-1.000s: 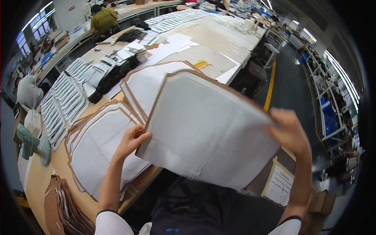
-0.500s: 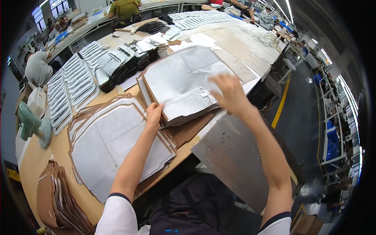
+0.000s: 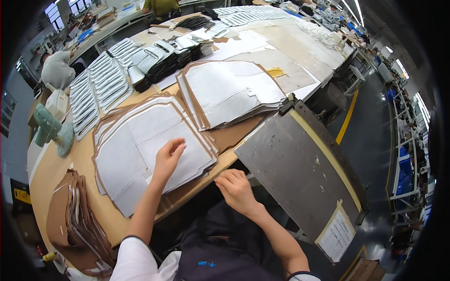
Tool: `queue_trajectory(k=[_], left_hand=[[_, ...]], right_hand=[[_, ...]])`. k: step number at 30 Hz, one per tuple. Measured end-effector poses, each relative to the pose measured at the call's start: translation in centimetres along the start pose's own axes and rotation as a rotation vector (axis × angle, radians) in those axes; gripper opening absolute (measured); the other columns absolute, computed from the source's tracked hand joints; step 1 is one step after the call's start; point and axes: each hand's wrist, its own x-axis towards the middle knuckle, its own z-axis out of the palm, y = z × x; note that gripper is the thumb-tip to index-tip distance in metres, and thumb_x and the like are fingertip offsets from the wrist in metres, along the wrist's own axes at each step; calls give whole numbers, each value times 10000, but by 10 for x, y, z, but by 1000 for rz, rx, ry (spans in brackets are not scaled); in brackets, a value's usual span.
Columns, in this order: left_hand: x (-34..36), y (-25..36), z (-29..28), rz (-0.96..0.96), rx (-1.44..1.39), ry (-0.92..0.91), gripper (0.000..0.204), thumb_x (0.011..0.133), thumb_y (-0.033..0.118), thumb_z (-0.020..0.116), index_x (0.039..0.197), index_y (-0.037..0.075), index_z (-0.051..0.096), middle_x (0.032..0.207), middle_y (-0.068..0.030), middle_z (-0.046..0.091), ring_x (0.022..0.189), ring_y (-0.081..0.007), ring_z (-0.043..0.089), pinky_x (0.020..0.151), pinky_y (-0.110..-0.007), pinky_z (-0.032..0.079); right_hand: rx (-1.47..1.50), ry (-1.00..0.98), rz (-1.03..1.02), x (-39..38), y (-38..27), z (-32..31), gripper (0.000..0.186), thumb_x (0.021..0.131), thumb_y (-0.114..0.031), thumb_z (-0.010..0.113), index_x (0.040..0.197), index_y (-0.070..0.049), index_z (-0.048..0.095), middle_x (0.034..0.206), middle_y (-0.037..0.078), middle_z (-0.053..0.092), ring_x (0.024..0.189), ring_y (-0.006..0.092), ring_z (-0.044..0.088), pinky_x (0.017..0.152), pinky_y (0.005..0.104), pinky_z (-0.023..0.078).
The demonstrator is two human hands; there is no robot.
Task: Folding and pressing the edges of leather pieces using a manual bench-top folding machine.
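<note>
My left hand (image 3: 168, 158) hovers over the left stack of cut panels (image 3: 123, 165), white-faced with brown edges; its fingers are loosely bent, the thumb a little apart, and nothing shows in them. Near the table's front edge, before my dark apron (image 3: 220, 241), my right hand (image 3: 236, 191) is closed with its fingers pressed together. Whatever it may hold is hidden. Beyond both hands lies a second stack of white-faced, brown-edged panels (image 3: 225, 91), a small white tab on its top sheet. Neither hand touches that stack.
A grey metal plate (image 3: 286, 164) with a taped paper sheet (image 3: 336, 234) juts out at the right. Folded brown pieces (image 3: 70, 220) stand at the front left, near a green fan (image 3: 47, 122). Farther back lie rows of grey strips (image 3: 91, 96) and dark piled pieces (image 3: 164, 63).
My left hand has let go of the far stack's edge and come back over the left stack. My right hand has dropped from above the far stack to the table's front edge and closed.
</note>
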Motion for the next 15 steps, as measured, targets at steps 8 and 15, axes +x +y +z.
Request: queue_trajectory(k=[8, 15], left_hand=[[-183, 9, -51, 194, 894, 361, 513, 880, 125, 790, 1352, 14, 623, 1466, -175, 546, 1382, -386, 484, 1129, -481, 404], [-210, -23, -78, 219, 856, 428, 510, 876, 137, 799, 1351, 45, 638, 1431, -146, 582, 1339, -367, 532, 1114, -481, 420]], right_hand=[[59, 48, -23, 26, 2, 97, 340, 869, -193, 795, 1140, -39, 657, 1117, 124, 622, 1058, 328, 598, 911, 439, 468], [14, -20, -126, 41, -3, 107, 389, 845, -229, 819, 1147, -56, 646, 1133, 112, 608, 1074, 321, 581, 889, 447, 470]])
